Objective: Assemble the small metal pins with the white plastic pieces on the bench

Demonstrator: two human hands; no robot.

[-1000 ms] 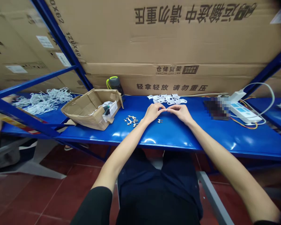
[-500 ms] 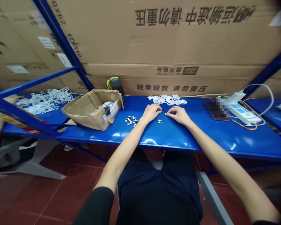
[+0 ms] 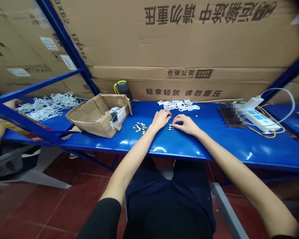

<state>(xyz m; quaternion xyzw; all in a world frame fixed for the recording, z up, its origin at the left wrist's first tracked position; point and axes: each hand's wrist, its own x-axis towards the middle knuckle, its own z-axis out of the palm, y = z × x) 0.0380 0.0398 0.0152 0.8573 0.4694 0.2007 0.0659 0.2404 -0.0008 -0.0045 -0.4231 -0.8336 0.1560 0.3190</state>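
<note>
**Carton markings legible beyond the hands**

Straight ahead of the left hand and right hand, the cardboard carton bears "仓储货架" and "轻拿轻放 请勿重压" upright, with "运输途中 请勿重压" inverted higher up. Farther left of the hands, "120X40" runs sideways along a second carton's edge. White labels there are too small to read

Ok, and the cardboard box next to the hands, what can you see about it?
The box is brown cardboard and open at the top, with its flaps spread outward and its sides a bit crumpled. It sits on the blue shelf, left of the hands and not touching them. Inside are clear plastic bags, one with a white label, and something black.
</note>
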